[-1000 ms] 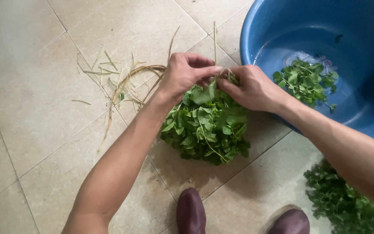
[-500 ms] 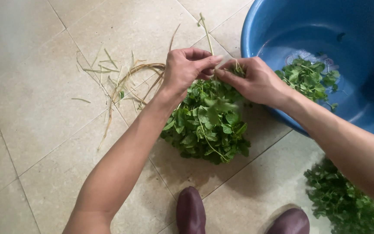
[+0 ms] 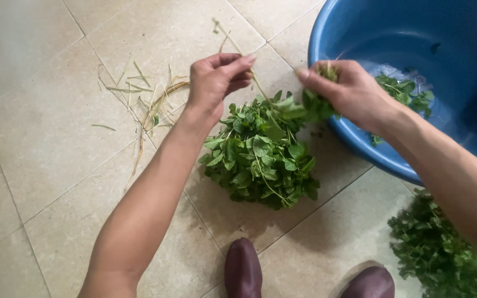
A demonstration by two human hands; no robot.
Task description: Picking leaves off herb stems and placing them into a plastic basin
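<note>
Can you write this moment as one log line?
left hand: pinches straw strand | right hand: grips herb bunch | blue tub beside

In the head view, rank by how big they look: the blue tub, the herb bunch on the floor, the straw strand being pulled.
1. blue tub, though cut off by the frame
2. herb bunch
3. straw strand, thinnest by far

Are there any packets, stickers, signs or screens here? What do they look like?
No packets, labels, signs or screens show.
The only container is a plain round blue basin at the upper right, with some green leaves inside.
On the tiled floor lies a bunch of leafy green herbs, loose, not in any wrapping.
</note>
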